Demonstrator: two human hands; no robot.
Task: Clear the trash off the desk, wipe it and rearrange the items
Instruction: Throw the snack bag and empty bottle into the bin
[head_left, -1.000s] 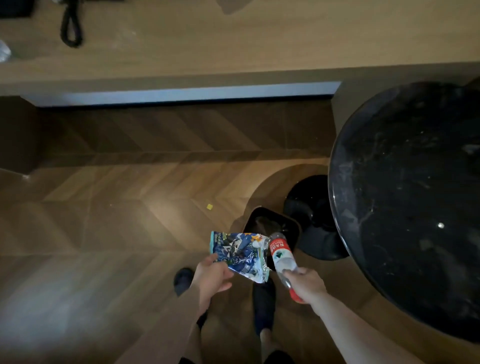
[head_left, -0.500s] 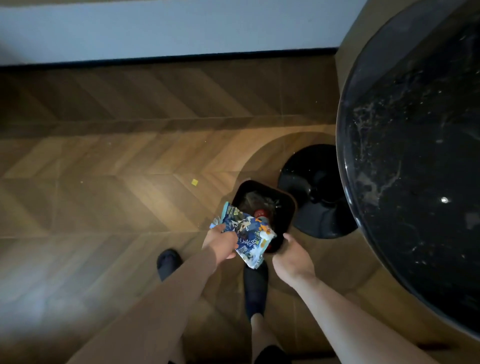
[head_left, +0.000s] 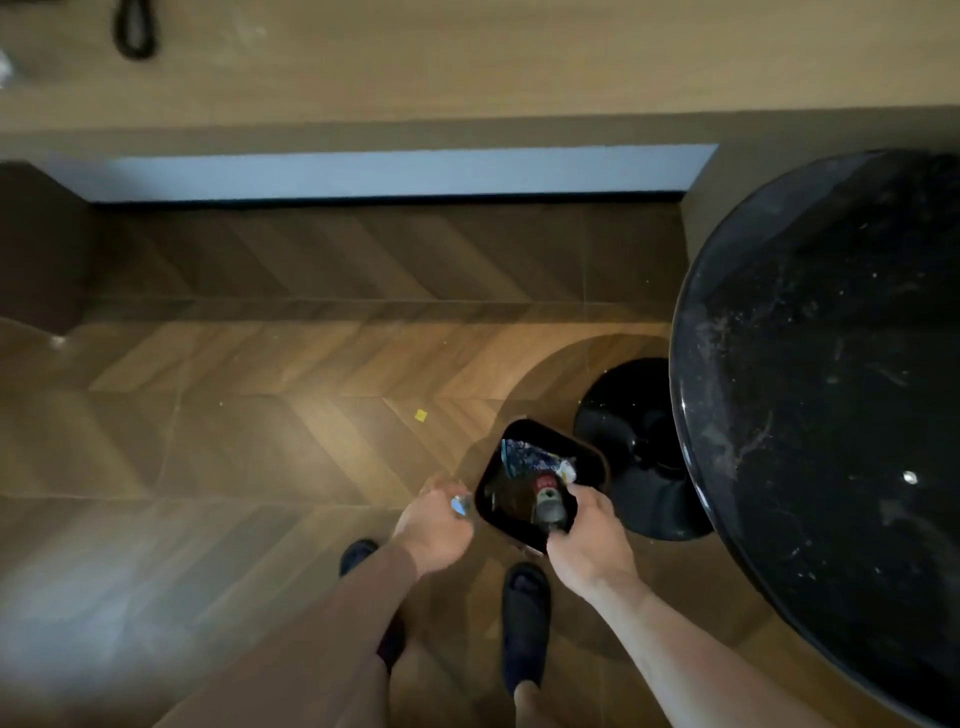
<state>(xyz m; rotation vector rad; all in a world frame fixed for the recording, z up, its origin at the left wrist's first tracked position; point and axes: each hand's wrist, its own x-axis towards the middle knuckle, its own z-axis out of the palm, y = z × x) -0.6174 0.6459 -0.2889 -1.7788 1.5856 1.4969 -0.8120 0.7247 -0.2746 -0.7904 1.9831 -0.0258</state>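
My right hand (head_left: 589, 538) hangs over the near right corner of the black trash bin (head_left: 597, 457), thumb and fingers loosely spread, nothing in them. My left hand (head_left: 435, 525) hovers just left of the bin's rim, fingers relaxed, with a small bluish glint at the fingertips that I can't make out; whether they pinch anything, I can't tell. Down inside the bin lies the blue printed snack wrapper (head_left: 524, 453) against the far wall, and the plastic bottle with its red label (head_left: 546, 493) pokes up just beside it, nearer my right hand. My two dark slippers (head_left: 524, 618) stand on the wooden herringbone floor (head_left: 234, 426) below the bin. A tiny yellow scrap (head_left: 421, 414) sits on the floor, off to the bin's left. To the right, the round black table (head_left: 831, 389) looms, its pedestal base (head_left: 623, 415) just beside the bin. Up top runs the wooden desk (head_left: 467, 62), a black cable loop (head_left: 135, 31) lying on it.
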